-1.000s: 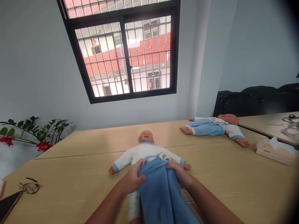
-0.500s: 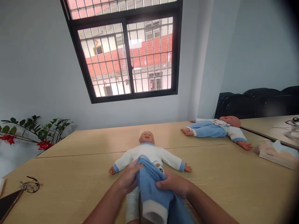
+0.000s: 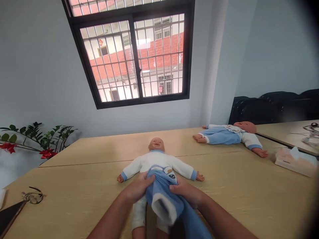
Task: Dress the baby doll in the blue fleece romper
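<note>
Blue baby trousers (image 3: 163, 189) with a white cuff are bunched between my two hands. My left hand (image 3: 139, 187) pinches their gathered edge on the left, thumb on top. On the other side my right hand (image 3: 185, 192) grips the cloth, its thumb lying over the blue fabric. One trouser leg's white opening faces toward me; the other leg hangs down to the right. Behind them a baby doll (image 3: 157, 146) lies on its back, arms spread, in a white top with blue cuffs. Its lower legs, in white, show partly below the trousers.
A second doll (image 3: 224, 135) in blue trousers lies at the back right of the table (image 3: 82, 196). A tissue box (image 3: 295, 162) sits at the right edge. Eyeglasses (image 3: 33, 196) rest at the left beside a dark flat object (image 3: 10, 214).
The trousers' leg opening has lifted and swung up toward the doll, and more of the doll's legs shows below. Both hands keep their hold on the cloth.
</note>
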`<state>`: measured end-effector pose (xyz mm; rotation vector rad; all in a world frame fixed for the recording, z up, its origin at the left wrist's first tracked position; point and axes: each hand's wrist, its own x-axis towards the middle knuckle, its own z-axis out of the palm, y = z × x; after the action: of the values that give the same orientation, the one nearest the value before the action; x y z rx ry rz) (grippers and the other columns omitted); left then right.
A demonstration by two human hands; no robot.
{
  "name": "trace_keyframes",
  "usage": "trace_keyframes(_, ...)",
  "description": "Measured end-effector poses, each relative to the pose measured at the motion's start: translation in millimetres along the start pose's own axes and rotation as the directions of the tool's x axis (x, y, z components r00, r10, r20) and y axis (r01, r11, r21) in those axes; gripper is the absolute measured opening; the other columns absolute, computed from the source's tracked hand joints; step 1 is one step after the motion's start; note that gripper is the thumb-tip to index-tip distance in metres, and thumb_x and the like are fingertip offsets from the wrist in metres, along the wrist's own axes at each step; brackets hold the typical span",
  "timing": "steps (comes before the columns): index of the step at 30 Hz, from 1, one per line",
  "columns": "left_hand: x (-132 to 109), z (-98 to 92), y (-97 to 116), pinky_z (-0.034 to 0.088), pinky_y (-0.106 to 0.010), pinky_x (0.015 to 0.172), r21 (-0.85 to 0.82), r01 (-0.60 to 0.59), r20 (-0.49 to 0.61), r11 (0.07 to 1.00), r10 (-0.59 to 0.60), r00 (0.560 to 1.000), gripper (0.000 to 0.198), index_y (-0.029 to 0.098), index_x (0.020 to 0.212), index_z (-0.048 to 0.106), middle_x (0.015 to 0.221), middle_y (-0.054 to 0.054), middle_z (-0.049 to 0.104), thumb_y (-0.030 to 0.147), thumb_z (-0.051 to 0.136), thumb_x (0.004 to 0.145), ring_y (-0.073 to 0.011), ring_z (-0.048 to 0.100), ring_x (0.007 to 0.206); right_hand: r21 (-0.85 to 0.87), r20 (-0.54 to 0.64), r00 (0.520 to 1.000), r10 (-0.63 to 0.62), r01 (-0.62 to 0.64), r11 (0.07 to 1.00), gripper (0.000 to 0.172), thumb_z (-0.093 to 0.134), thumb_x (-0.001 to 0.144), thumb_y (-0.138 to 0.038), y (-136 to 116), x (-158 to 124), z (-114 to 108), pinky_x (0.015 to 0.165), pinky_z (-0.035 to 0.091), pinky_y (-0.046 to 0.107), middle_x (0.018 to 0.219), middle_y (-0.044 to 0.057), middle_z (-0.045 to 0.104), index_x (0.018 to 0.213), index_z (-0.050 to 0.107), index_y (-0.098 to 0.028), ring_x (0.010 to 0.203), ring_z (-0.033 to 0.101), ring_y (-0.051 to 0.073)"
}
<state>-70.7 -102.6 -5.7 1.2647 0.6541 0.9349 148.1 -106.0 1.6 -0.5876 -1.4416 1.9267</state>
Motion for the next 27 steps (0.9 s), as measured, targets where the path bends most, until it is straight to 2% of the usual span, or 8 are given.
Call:
trace_keyframes(3, 1.6, 5.9, -3.5, 0.053, -0.045, 0.101, -0.234, 0.024, -0.025, 0.972, -0.030, 0.999, 0.055, 0.012, 0.117, 0.072, 0.105, -0.017, 0.078, 0.060, 0.068, 0.090, -0.0305, 0.074, 0.104, -0.061, 0.026, 0.994, 0.106, -0.104, 0.993, 0.074, 0.093, 0.064, -0.048, -2.6, -2.1, -2.4, 0.098, 0.052, 0.043, 0.113, 0.008, 0.075, 0.127, 0.067, -0.020, 0.102, 0.071, 0.026)
trace_keyframes(6, -3.4, 9.0, -3.7, 0.053, -0.046, 0.101, -0.260, 0.071, 0.069, 0.963, -0.055, 0.996, 0.060, 0.009, 0.115, 0.073, 0.106, -0.019, 0.077, 0.063, 0.069, 0.088, -0.0321, 0.074, 0.104, -0.089, 0.018, 0.998, 0.065, -0.063, 0.994, 0.070, 0.094, 0.061, -0.045, -7.5, -3.2, -7.6, 0.089, 0.054, 0.036, 0.104, 0.006, 0.075, 0.122, 0.069, -0.019, 0.092, 0.070, 0.022)
trace_keyframes(8, -8.4, 7.7, -3.4, 0.054, -0.044, 0.098, -0.174, 0.120, 0.186, 0.977, -0.087, 0.979, 0.067, 0.011, 0.118, 0.073, 0.112, -0.018, 0.076, 0.065, 0.078, 0.078, -0.0317, 0.073, 0.104, -0.094, 0.005, 1.000, 0.004, -0.004, 0.996, 0.063, 0.091, 0.063, -0.045, -10.8, -4.8, -9.2, 0.083, 0.054, 0.032, 0.101, 0.005, 0.074, 0.116, 0.070, -0.018, 0.087, 0.068, 0.019)
trace_keyframes(11, -14.1, 5.8, -1.1, 0.057, -0.041, 0.091, 0.130, 0.219, 0.352, 0.967, -0.251, 0.902, 0.072, 0.019, 0.113, 0.076, 0.107, -0.009, 0.077, 0.060, 0.093, 0.056, -0.0290, 0.072, 0.096, -0.155, 0.054, 0.999, -0.002, 0.011, 0.988, 0.047, 0.087, 0.065, -0.043, -14.8, -8.3, -5.5, 0.073, 0.050, 0.028, 0.088, 0.001, 0.070, 0.101, 0.072, -0.018, 0.075, 0.061, 0.015)
trace_keyframes(14, -15.6, 9.1, 6.2, 0.057, -0.045, 0.091, 0.353, 0.197, 0.398, 0.915, -0.337, 0.853, 0.059, 0.021, 0.099, 0.080, 0.095, -0.004, 0.077, 0.057, 0.094, 0.054, -0.0293, 0.071, 0.091, -0.217, 0.194, 0.978, 0.072, -0.029, 0.976, 0.039, 0.085, 0.060, -0.038, -17.7, -11.7, 2.0, 0.067, 0.046, 0.025, 0.082, -0.002, 0.066, 0.089, 0.072, -0.017, 0.070, 0.055, 0.013)
trace_keyframes(20, -11.4, 15.5, 9.1, 0.050, -0.047, 0.101, 0.181, 0.008, 0.252, 0.984, -0.054, 0.966, 0.062, 0.017, 0.104, 0.080, 0.098, -0.011, 0.076, 0.071, 0.076, 0.075, -0.0323, 0.069, 0.102, -0.190, 0.162, 0.978, 0.135, -0.103, 0.976, 0.041, 0.080, 0.061, -0.034, -19.3, -13.6, 1.1, 0.066, 0.049, 0.027, 0.080, -0.001, 0.067, 0.099, 0.073, -0.019, 0.067, 0.056, 0.014)
trace_keyframes(24, -14.0, 20.8, -8.9, 0.053, -0.047, 0.090, -0.027, 0.128, 0.189, 0.991, -0.121, 0.974, 0.069, 0.016, 0.099, 0.077, 0.072, -0.008, 0.068, 0.079, 0.071, 0.073, -0.0290, 0.069, 0.083, -0.254, 0.162, 0.978, 0.134, -0.090, 0.963, 0.045, 0.077, 0.065, -0.029, -24.8, -14.0, -11.4, 0.073, 0.052, 0.030, 0.080, -0.001, 0.069, 0.108, 0.073, -0.019, 0.073, 0.061, 0.017)
trace_keyframes(27, -17.8, 28.5, -7.9, 0.055, -0.046, 0.079, 0.010, 0.125, 0.213, 0.992, -0.124, 0.969, 0.074, 0.015, 0.095, 0.076, 0.059, -0.005, 0.059, 0.082, 0.075, 0.065, -0.0258, 0.065, 0.068, -0.368, 0.088, 0.990, 0.113, -0.073, 0.927, 0.041, 0.078, 0.063, -0.022, -28.6, -16.9, -20.2, 0.077, 0.051, 0.030, 0.082, -0.003, 0.069, 0.104, 0.073, -0.018, 0.076, 0.059, 0.016)
